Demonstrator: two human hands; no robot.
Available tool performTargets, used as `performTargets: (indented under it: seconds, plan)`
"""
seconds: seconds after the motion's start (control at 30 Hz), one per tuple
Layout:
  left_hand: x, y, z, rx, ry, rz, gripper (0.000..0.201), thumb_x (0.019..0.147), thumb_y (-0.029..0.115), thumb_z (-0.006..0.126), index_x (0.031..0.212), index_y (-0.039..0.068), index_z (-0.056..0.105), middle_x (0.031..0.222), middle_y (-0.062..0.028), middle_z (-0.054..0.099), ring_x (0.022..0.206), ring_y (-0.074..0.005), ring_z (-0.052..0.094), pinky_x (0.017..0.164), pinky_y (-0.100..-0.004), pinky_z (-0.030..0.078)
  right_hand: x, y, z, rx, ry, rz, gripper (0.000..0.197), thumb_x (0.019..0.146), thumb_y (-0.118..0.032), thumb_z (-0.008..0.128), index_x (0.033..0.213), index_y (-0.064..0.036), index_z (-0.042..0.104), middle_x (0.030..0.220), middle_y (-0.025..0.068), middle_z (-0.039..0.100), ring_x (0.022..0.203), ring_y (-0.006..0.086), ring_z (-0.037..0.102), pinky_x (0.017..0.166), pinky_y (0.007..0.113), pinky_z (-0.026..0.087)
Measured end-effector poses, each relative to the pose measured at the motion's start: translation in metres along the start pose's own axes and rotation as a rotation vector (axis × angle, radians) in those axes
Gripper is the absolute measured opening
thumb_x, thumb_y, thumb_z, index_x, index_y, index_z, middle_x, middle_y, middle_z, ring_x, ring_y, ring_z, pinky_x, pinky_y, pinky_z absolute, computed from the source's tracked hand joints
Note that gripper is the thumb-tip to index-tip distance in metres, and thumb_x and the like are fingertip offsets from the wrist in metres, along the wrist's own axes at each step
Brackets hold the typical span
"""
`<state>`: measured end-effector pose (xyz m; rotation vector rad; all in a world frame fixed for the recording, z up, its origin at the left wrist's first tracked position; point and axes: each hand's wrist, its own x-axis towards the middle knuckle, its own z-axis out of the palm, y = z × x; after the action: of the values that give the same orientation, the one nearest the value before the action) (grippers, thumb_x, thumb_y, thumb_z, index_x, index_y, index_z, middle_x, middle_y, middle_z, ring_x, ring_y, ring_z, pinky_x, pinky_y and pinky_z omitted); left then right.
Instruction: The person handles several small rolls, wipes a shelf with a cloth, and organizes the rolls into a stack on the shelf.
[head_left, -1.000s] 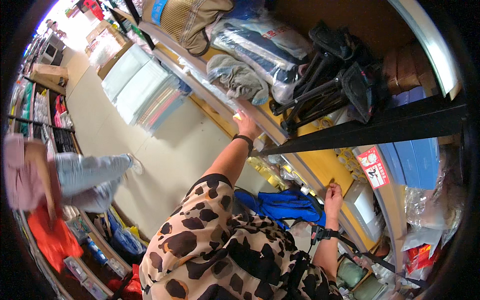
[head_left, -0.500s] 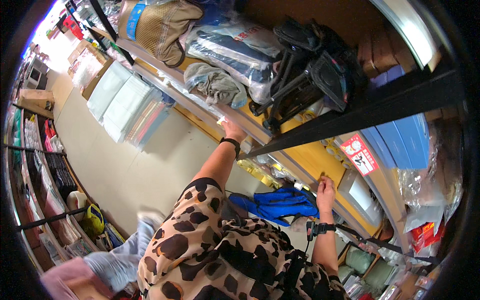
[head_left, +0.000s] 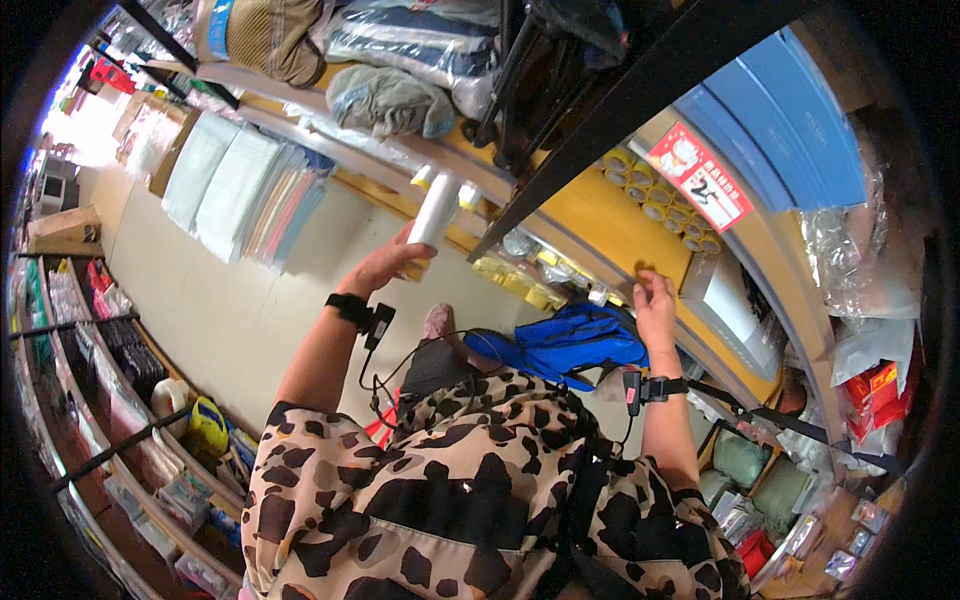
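Observation:
My left hand [head_left: 387, 262] is closed around the lower end of a white cylindrical roll [head_left: 436, 208], which stands out tilted over the aisle in front of the shelving. Something yellowish shows by the fingers under it; its kind is unclear. My right hand [head_left: 656, 308] is at the front edge of the yellow shelf board [head_left: 600, 232], fingers loosely bent and a little apart, with nothing seen in them. Several short rolls with yellow rims [head_left: 655, 205] lie in rows on that board. A grey box [head_left: 728, 310] stands beyond my right hand.
A black shelf post [head_left: 590, 130] slants across the shelving. Above are a grey cloth [head_left: 390, 100] and bagged goods. A blue bag [head_left: 570, 340] lies low by the shelf. Stacks of packed sheets [head_left: 235, 180] stand at the left, and a second shelf [head_left: 110, 400] lines the far left.
My left hand has drawn back from the shelf toward the left, now with the white roll in it. The view has shifted; my right hand stays by the shelf edge. A person at lower left is gone.

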<state>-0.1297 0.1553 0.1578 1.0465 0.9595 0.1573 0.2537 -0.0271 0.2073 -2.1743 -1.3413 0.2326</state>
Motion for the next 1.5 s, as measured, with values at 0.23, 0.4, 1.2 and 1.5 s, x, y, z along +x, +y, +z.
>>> performTargets:
  seconds: [0.23,0.4,1.2,1.5]
  plan:
    - [-0.087,0.004,0.032,-0.12,-0.397,-0.006,0.077,0.067,0.028,0.062,0.13,0.001,0.027,0.121,-0.009,0.041,0.11,-0.0164,0.037,0.093,-0.0269,0.028,-0.004,-0.05,-0.011,0.745,-0.571,0.147,0.023,0.083,-0.014,0.053,0.105,-0.005,0.052,0.097,0.005,0.055,0.082,0.0131,0.054,0.071,0.026,0.044]
    - [-0.074,0.057,0.1,-0.067,-0.383,0.311,0.089,0.063,0.032,0.066,0.131,-0.001,0.021,0.125,-0.0107,0.037,0.11,-0.0193,0.039,0.093,-0.0307,0.031,-0.018,-0.107,-0.003,0.913,-0.896,0.157,0.042,0.088,-0.025,0.046,0.124,-0.0069,0.034,0.105,0.0079,0.051,0.089,0.0162,0.054,0.074,0.028,0.047]
    - [0.101,0.143,0.23,-0.022,0.328,0.719,0.037,0.071,0.018,0.054,0.1,-0.004,0.049,0.095,-0.0196,0.056,0.089,-0.0314,0.054,0.077,-0.0352,0.041,0.13,-0.068,-0.041,1.297,-0.29,0.532,0.029,0.083,-0.015,0.046,0.107,0.0018,0.046,0.104,0.0124,0.054,0.095,0.0219,0.052,0.085,0.034,0.041]
    - [0.167,0.179,0.223,0.258,0.544,0.696,0.038,0.081,0.027,0.047,0.11,0.003,0.052,0.109,-0.0189,0.051,0.102,-0.0301,0.049,0.084,-0.0387,0.04,0.212,-0.006,-0.011,1.058,-0.163,0.103,0.043,0.077,-0.021,0.057,0.116,-0.0056,0.045,0.107,0.0073,0.051,0.097,0.021,0.048,0.081,0.032,0.04]
